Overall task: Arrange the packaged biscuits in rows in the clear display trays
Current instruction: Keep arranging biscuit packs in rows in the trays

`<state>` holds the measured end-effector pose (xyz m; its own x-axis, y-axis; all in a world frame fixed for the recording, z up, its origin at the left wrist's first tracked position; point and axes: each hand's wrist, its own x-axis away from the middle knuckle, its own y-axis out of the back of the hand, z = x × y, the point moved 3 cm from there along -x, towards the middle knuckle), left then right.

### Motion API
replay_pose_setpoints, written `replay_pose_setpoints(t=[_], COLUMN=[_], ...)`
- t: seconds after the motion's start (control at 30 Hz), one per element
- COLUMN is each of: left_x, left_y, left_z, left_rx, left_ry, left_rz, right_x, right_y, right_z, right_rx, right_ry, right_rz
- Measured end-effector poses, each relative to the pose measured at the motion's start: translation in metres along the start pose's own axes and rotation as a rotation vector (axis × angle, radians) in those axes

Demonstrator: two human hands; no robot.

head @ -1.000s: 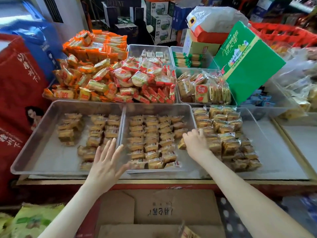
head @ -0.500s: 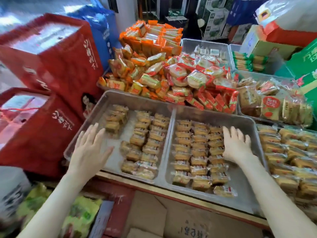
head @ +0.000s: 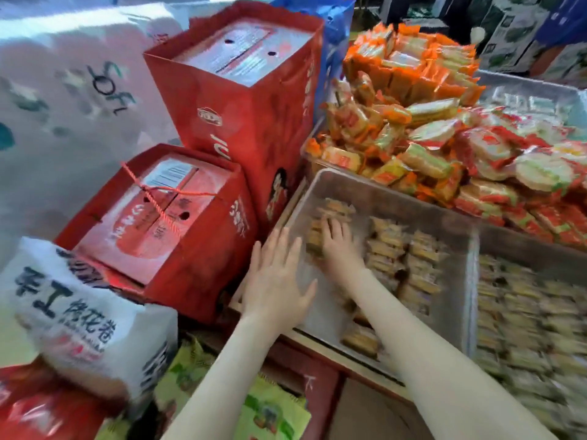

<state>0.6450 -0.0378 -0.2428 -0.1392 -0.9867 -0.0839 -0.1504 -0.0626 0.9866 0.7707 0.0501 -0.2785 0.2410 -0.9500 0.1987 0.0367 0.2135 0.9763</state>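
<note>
The left hand (head: 276, 281) hovers over the near left edge of the tray (head: 381, 192). Its grip is apart, with the fingers spread and holding nothing. The right hand (head: 338, 246) lies on the biscuits (head: 338, 207) at the far left of the tray. The blur hides whether its grip is clamped on a pack. Red boxes (head: 178, 223) stand left of the tray.
</note>
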Motion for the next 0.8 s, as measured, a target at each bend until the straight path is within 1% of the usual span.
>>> replay_pose_setpoints(t=[0.07, 0.13, 0.27, 0.37, 0.43, 0.53, 0.6, 0.63, 0.67, 0.7, 0.73, 0.8], left_x=[0.001, 0.002, 0.003, 0.002, 0.006, 0.018, 0.025, 0.03, 0.035, 0.041, 0.048, 0.066], left_y=[0.0, 0.0, 0.003, 0.006, 0.012, 0.04, 0.067, 0.083, 0.098, 0.114, 0.126, 0.142], left_z=[0.002, 0.004, 0.006, 0.01, 0.008, -0.017, -0.046, -0.065, -0.084, -0.104, -0.121, -0.151], left_rx=[0.045, 0.041, 0.038, 0.097, 0.207, 0.329, 0.391, 0.427, 0.473, 0.525, 0.595, 0.77], left_ry=[0.019, 0.025, 0.029, 0.04, -0.018, -0.185, -0.331, -0.418, -0.484, -0.519, -0.511, -0.407], left_rz=[0.031, 0.048, 0.078, 0.082, 0.011, -0.19, -0.251, -0.244, -0.201, -0.137, -0.047, 0.163], right_x=[0.0, 0.002, 0.017, 0.04, 0.068, 0.12, 0.161, 0.184, 0.208, 0.231, 0.253, 0.294], right_y=[-0.004, -0.009, -0.001, 0.022, 0.049, 0.097, 0.123, 0.133, 0.143, 0.152, 0.162, 0.18], right_z=[0.004, 0.008, 0.015, 0.012, 0.005, -0.02, -0.038, -0.047, -0.054, -0.06, -0.065, -0.077], right_rx=[0.15, 0.254, 0.238, 0.241, 0.198, 0.084, -0.012, -0.071, -0.155, -0.27, -0.404, -0.678], right_ry=[-0.026, -0.013, 0.09, 0.141, 0.184, 0.283, 0.36, 0.389, 0.398, 0.383, 0.345, 0.23], right_rz=[-0.121, -0.221, -0.238, -0.369, -0.481, -0.605, -0.589, -0.549, -0.506, -0.468, -0.422, -0.26])
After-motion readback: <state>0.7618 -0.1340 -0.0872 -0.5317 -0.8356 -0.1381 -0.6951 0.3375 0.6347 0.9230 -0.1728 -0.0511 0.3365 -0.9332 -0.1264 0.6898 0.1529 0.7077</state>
